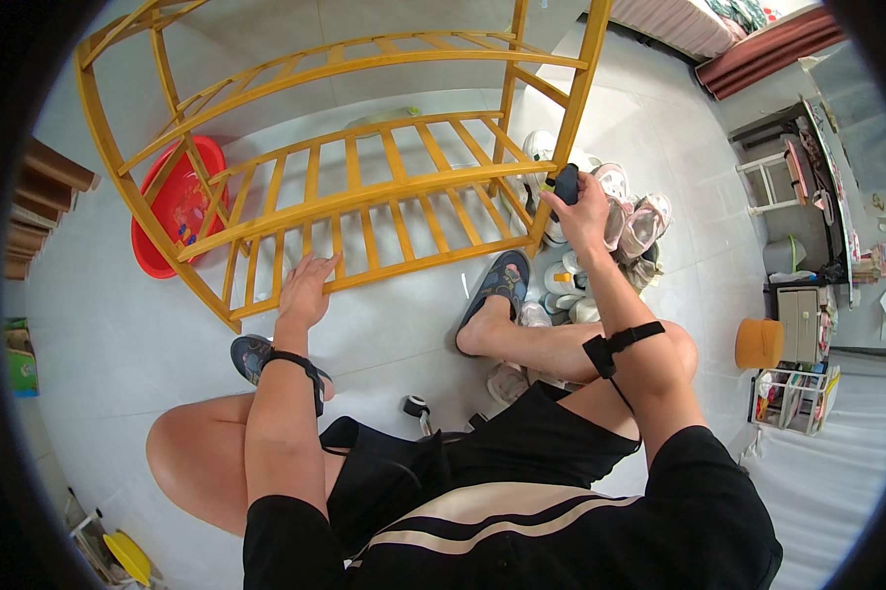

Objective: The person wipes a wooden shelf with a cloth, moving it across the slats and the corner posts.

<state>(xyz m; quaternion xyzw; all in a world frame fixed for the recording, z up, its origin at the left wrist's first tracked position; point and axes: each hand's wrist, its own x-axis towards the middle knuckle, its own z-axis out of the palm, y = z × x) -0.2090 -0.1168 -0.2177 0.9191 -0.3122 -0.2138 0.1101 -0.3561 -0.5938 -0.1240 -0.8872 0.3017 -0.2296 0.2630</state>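
Observation:
A yellow slatted wooden rack (384, 188) stands in front of me, its lower shelves bare. My left hand (307, 291) rests with spread fingers on the front rail of the lowest shelf, near its left end. At the rack's right front post, my right hand (581, 210) holds a small dark object (565, 184) between thumb and fingers; its kind is unclear, and a bit of yellow-green shows beside it. Several pairs of shoes stand on the floor right of the rack, among them pink-and-white shoes (643, 221) close to my right hand.
A red plastic basin (144, 236) stands behind the rack's left end. My slippered feet are on the tiles, with more shoes by my right leg. An orange stool or bin (758, 344), a white wire basket (789, 402) and a desk stand at the far right.

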